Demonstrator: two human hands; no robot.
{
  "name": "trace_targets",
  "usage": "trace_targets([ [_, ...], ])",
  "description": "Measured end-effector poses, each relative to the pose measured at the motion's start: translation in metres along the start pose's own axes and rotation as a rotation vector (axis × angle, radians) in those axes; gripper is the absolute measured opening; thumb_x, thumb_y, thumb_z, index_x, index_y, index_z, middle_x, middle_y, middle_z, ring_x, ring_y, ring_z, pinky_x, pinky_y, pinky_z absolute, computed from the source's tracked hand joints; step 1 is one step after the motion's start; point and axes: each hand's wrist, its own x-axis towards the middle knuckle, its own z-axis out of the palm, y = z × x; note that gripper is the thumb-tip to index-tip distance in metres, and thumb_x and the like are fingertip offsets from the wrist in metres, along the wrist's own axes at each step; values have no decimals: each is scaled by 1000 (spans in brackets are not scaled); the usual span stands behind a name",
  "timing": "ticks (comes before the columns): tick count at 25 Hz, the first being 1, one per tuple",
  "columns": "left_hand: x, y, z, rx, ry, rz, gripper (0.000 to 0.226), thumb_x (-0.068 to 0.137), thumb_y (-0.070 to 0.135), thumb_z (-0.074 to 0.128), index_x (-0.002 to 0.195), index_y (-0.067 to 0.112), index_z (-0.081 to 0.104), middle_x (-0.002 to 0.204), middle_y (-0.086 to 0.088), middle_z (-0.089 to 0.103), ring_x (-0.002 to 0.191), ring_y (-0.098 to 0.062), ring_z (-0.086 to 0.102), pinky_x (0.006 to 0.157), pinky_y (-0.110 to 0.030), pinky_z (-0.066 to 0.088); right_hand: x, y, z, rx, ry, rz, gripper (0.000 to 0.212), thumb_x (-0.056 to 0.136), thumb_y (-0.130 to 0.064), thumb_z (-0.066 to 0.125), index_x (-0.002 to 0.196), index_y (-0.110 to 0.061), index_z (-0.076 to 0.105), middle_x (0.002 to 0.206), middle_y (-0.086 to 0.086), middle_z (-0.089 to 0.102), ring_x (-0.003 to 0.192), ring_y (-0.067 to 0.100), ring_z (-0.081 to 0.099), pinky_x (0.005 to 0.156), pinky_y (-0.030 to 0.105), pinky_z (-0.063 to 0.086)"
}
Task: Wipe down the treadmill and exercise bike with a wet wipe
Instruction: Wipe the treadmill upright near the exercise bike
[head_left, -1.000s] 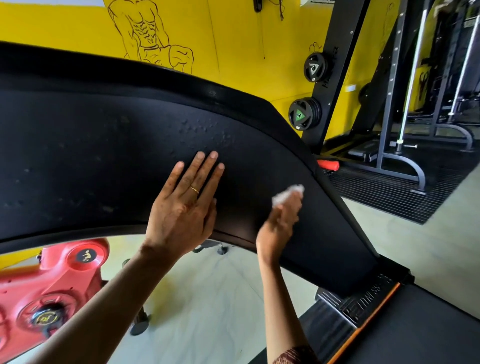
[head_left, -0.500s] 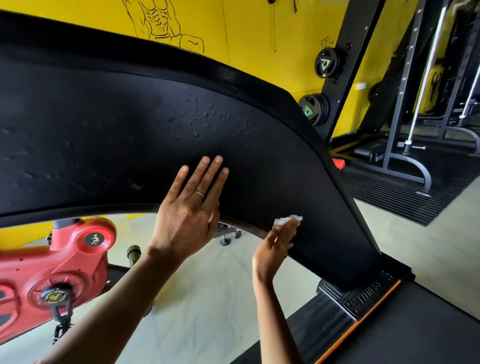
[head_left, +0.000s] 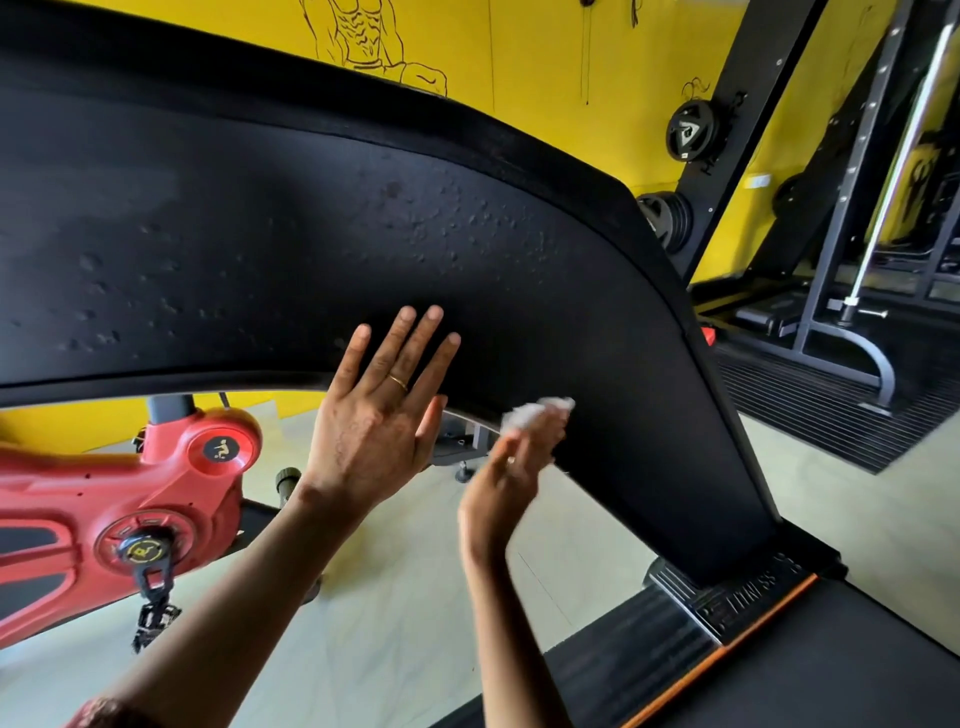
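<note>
The treadmill's broad black curved frame arches across the view, its surface pitted with small bumps, and runs down to the deck at lower right. My left hand lies flat and open against the frame's lower edge, fingers spread, a ring on one finger. Just to its right, my right hand grips a crumpled white wet wipe pressed at the frame's lower rim. The red exercise bike stands at lower left, seen under the arch.
Pale tiled floor lies beneath the arch. A yellow wall with a line drawing stands behind. At the right are a black rack with weight plates and a steel squat frame on a ribbed black mat.
My right hand with the wipe slid down from the frame's face to its lower edge. My left hand stayed flat on the frame. The view shifted, showing more of the bike.
</note>
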Motion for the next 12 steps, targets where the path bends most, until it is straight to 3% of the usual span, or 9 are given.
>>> trace_targets([
  [2,-2,-7,-7,19,14,-23,49,94,24,51,141,10,45,151,-14,33,141,-26,26,117,-43,12,-24,-19,14,-58,-110,-277,55,104,-35,20,147,-1,26,156,12,18,147,20,12,119,26,6],
  [4,-7,-22,-18,42,30,-59,49,95,25,51,141,12,45,151,-14,33,141,-26,27,117,-45,14,-22,-11,15,-110,-98,-391,51,105,-31,20,148,-5,27,156,10,20,147,19,13,119,39,13],
  [7,-20,-49,-37,100,60,-96,48,96,28,50,142,13,45,150,-15,35,140,-28,30,115,-46,18,-10,-6,12,-44,11,-119,51,103,-39,15,147,-15,14,157,7,10,146,16,7,116,47,16],
  [8,-25,-56,-42,118,66,-102,48,97,28,51,142,13,45,150,-15,35,140,-28,30,115,-46,19,-16,-19,17,-31,-14,-128,50,103,-36,18,147,-13,14,157,9,11,146,20,8,117,46,15],
  [10,-34,-66,-50,135,77,-129,48,96,27,52,141,14,46,150,-15,35,140,-28,30,114,-46,20,-40,-52,35,-74,-138,-414,47,104,-22,28,147,-3,24,155,16,18,146,28,14,119,42,14],
  [12,-40,-74,-59,145,92,-179,47,95,26,51,141,15,47,150,-16,35,140,-29,30,114,-46,21,-56,-79,47,-147,-312,-731,47,102,-13,36,147,-4,30,156,10,20,146,26,15,119,39,13],
])
